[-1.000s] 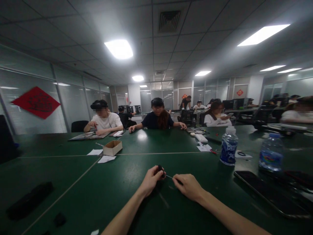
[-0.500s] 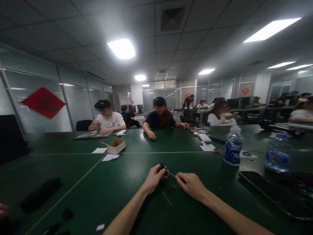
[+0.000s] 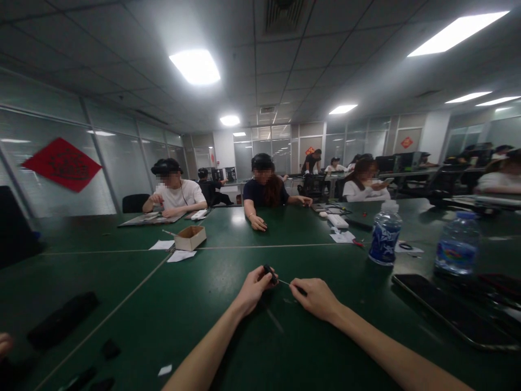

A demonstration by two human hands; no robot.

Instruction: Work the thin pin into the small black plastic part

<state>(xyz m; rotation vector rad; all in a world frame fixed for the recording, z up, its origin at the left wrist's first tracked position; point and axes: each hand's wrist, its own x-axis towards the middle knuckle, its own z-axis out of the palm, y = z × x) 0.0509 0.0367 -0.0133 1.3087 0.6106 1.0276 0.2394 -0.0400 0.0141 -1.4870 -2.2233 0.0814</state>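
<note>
Between the fingers of my left hand (image 3: 253,289) is a small black part (image 3: 269,273), held above the green table (image 3: 220,347). Its exact kind is too small to make out. My right hand (image 3: 319,298) is closed round the dark handle of a screwdriver (image 3: 284,282). The screwdriver's thin metal shaft points left, and its tip meets the black part or lies right by it; the contact is hidden by my left fingers.
An open cardboard box (image 3: 190,239) stands ahead on the left beside paper slips. To the right are two bottles, one blue-labelled (image 3: 385,236), and a phone (image 3: 451,309). Black pieces (image 3: 63,319) lie at left. Co-workers sit across the table; another person's fingers (image 3: 5,345) show at the left edge.
The whole view has shifted slightly, with the scene sitting a little higher and further left. Both hands keep their holds. The hand of the person opposite has moved slightly to the right.
</note>
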